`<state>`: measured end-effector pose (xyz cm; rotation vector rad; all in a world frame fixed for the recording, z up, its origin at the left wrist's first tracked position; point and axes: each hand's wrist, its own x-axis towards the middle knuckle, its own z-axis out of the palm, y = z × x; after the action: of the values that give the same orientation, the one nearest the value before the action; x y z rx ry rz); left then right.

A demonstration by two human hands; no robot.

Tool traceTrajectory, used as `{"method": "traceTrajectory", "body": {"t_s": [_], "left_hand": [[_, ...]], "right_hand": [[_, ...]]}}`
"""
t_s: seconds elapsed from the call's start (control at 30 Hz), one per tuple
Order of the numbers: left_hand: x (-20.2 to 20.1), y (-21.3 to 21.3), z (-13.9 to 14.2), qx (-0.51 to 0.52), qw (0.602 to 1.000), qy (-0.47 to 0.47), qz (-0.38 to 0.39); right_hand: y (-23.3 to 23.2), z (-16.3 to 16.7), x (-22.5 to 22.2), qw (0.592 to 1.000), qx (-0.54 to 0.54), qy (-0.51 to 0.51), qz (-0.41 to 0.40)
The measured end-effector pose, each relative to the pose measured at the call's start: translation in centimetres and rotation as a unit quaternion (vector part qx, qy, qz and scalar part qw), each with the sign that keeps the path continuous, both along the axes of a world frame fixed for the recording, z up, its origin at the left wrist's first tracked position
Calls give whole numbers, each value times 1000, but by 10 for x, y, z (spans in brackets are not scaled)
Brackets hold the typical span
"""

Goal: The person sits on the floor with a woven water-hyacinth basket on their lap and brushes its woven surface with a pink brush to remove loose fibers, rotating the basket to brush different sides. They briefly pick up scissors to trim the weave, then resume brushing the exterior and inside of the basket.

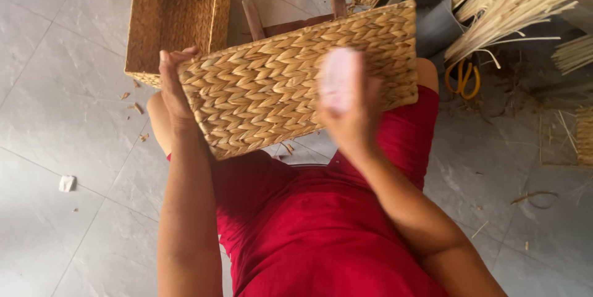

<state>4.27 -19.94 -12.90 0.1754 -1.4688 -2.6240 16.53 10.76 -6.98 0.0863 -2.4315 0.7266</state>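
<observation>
Four woven baskets [296, 84] — one between two hands [175, 84].

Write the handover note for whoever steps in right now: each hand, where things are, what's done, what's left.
Left hand: grips the left end of the rectangular woven straw basket, held tilted above the lap.
Right hand: in front of the basket's woven side, holding a pale pink object, blurred; contact unclear.
Nearby: an open woven basket on the grey tiled floor, loose straw bundle, yellow-handled scissors.
Done: the basket's visible side looks fully woven.
Left: cannot tell.
</observation>
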Motion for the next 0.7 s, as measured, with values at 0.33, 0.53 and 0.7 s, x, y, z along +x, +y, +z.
{"method": "traceTrajectory", "body": {"t_s": [0.33,0.53,0.7], "left_hand": [[3,3,14,-22,999,11,-24],[17,8,28,-92,995,-26,9],[3,8,13,-31,998,45,-11]], "right_hand": [[-92,15,-24,969,-13,19,245],[35,0,-42,998,35,-3,61],[115,9,-38,996,37,20,-76]]}}
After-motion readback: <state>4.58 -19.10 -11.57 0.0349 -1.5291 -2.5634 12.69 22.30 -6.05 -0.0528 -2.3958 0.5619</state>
